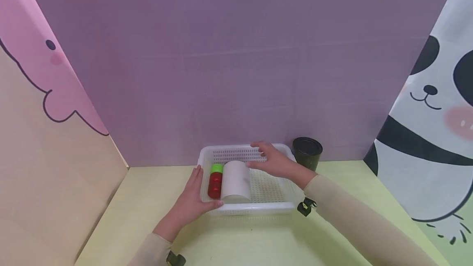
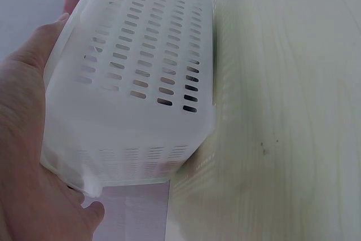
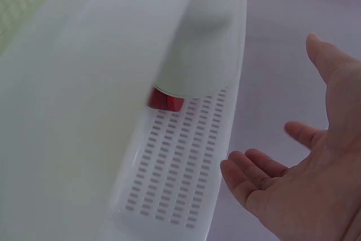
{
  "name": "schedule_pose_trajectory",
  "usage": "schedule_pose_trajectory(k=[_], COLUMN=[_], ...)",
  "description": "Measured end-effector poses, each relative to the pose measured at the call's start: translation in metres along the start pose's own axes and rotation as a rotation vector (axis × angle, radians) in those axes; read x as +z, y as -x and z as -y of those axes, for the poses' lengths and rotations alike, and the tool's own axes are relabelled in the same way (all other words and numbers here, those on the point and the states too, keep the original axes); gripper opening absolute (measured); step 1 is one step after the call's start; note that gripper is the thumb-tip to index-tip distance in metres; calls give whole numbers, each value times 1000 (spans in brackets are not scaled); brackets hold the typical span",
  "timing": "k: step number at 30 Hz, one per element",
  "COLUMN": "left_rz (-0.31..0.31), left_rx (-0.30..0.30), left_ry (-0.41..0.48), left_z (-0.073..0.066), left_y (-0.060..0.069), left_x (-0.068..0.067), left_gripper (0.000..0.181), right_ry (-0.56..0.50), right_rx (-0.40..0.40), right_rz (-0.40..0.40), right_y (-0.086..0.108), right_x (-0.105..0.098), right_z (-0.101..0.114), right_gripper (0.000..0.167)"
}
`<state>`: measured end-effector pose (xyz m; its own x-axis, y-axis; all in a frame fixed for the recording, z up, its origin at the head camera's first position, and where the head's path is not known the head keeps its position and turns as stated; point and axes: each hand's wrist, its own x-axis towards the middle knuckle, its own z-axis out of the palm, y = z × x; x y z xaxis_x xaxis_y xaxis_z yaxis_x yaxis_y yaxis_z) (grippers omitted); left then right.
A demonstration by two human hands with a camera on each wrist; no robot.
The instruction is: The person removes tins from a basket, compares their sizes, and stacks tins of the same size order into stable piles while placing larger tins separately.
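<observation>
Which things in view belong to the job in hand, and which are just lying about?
Likely in the job:
- white basket, left hand at its rim
- white cylinder inside, right hand nearby
- red green-topped item, also inside

Probably just about:
- dark canister, outside the basket
- panda panel
- purple backdrop

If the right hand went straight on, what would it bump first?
Probably the white cylinder, just ahead of the right hand; depth is unclear, so the hand might pass above it.

White plastic basket (image 1: 255, 206) (smooth, faintly glossy); matt white cylinder (image 1: 235, 180); shiny red bottle (image 1: 215, 184); pale wood-grained tabletop (image 1: 251, 243); creased matt cloth-like backdrop (image 1: 236, 60).
</observation>
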<state>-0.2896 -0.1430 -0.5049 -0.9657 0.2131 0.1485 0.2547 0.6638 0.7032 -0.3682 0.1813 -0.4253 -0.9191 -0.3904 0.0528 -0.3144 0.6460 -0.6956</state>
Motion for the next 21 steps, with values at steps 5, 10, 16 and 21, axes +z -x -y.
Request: schedule_pose_trajectory(k=[5,10,16,21], left_rz=[-1,-7,-8,-3], left_rx=[3,6,5,-3], left_ry=[-12,-17,1,8], left_z=[-1,-4,-9,-6], left_y=[0,2,3,1], left_x=[1,0,-2,1], left_gripper=[136,135,135,135], right_ry=[54,104,169,210], right_rx=[-19,-47,-36,-43], right_rz=[63,133,218,317], right_y=[-6,-14,-26,-33], right_x=[6,8,4,5], right_z=[4,8,15,13], right_gripper=[90,90,92,94])
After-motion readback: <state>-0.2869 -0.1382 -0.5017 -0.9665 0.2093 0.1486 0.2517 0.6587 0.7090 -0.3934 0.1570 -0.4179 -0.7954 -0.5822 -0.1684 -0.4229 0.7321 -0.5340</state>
